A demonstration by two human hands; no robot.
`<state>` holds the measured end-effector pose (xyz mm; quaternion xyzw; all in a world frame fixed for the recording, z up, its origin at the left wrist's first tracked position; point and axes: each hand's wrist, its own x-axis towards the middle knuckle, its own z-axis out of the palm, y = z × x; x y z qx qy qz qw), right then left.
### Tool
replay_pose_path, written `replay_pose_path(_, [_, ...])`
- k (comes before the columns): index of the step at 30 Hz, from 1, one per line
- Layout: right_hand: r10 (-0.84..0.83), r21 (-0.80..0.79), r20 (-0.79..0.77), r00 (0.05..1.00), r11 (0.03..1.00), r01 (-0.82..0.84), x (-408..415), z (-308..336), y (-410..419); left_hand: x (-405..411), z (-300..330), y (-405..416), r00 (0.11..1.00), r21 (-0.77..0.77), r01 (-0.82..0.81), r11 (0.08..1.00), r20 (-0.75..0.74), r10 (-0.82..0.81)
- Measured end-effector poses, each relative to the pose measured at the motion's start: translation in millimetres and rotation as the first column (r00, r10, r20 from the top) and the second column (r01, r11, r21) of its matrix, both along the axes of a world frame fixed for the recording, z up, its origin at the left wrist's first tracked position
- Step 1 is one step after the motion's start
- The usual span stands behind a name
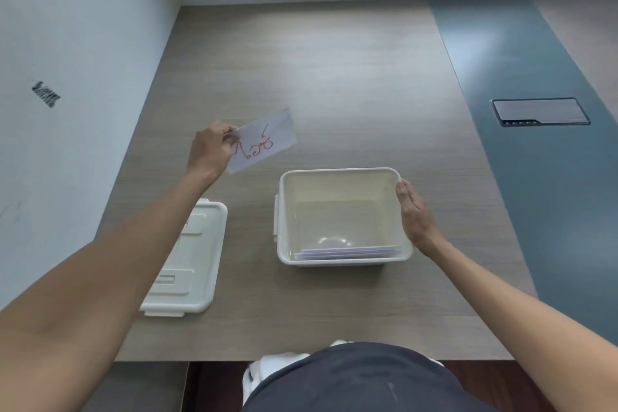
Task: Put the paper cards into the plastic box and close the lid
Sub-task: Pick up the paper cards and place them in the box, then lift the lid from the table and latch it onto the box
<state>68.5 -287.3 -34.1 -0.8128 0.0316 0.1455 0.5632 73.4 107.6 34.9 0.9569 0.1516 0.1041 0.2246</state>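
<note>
A white plastic box [341,172] stands open in the middle of the wooden table. Several white paper cards [347,251] lie flat inside it against the near wall. My left hand [210,150] is raised above the table, left of and beyond the box, pinching one white paper card [267,140] with red writing on it. My right hand [416,214] rests flat against the box's right wall, fingers along the rim. The box's white lid [197,264] lies flat on the table to the left, partly hidden under my left forearm.
A white wall runs close along the table's left side. A blue-grey strip [535,177] with a dark cable hatch [540,111] runs along the right. The table's near edge is just in front of my body.
</note>
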Motion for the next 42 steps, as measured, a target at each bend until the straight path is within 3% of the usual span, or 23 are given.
replay_pose_path(4, [0.009,0.024,0.003,1.000,1.000,-0.009,-4.0,7.7,1.6,6.3,43.0,-21.5,0.978,0.034,0.185,0.982,0.091,-0.187])
replay_pose_path(8, [0.038,0.052,-0.004,0.999,0.998,-0.038,-2.1,10.2,0.4,-10.3,77.0,-58.3,0.931,-0.032,0.340,0.940,0.153,-0.332])
replay_pose_path(15, [0.051,0.166,-0.075,0.996,0.985,-0.038,0.2,10.9,-2.5,-58.3,59.5,-111.4,0.767,-0.040,0.640,0.767,-0.005,-0.641])
replay_pose_path(25, [0.048,0.182,-0.083,0.995,0.983,-0.032,1.1,9.3,-2.6,-94.7,-5.9,-155.6,0.725,-0.175,0.630,0.757,-0.217,-0.654])
replay_pose_path(31, [0.054,0.172,-0.078,0.995,0.984,-0.040,0.7,7.0,-2.4,-98.0,-17.8,-159.8,0.621,-0.420,0.517,0.746,-0.416,-0.664])
replay_pose_path(34, [0.026,0.149,-0.035,0.999,0.989,-0.020,-2.1,8.0,0.5,-92.5,-16.5,-154.2,0.663,-0.503,0.458,0.733,-0.356,-0.658])
replay_pose_path(36, [0.053,0.051,0.016,0.998,0.997,-0.053,0.1,6.4,0.6,-83.5,-22.3,-147.1,0.766,-0.295,0.548,0.783,-0.200,-0.611])
replay_pose_path(38, [0.122,-0.189,0.066,0.990,0.976,-0.108,6.7,1.1,-2.8,-72.9,-26.7,-138.3,0.832,0.025,0.541,0.840,-0.156,-0.532])
replay_pose_path(40, [0.194,-0.513,0.124,0.973,0.852,-0.105,13.1,0.5,-5.4,-62.3,-26.6,-129.8,0.874,0.169,0.479,0.862,-0.189,-0.448])
replay_pose_path(42, [0.279,-0.662,0.216,0.936,0.746,-0.070,20.7,4.8,-4.1,-54.1,-28.4,-121.4,0.902,0.215,0.410,0.887,-0.243,-0.358])
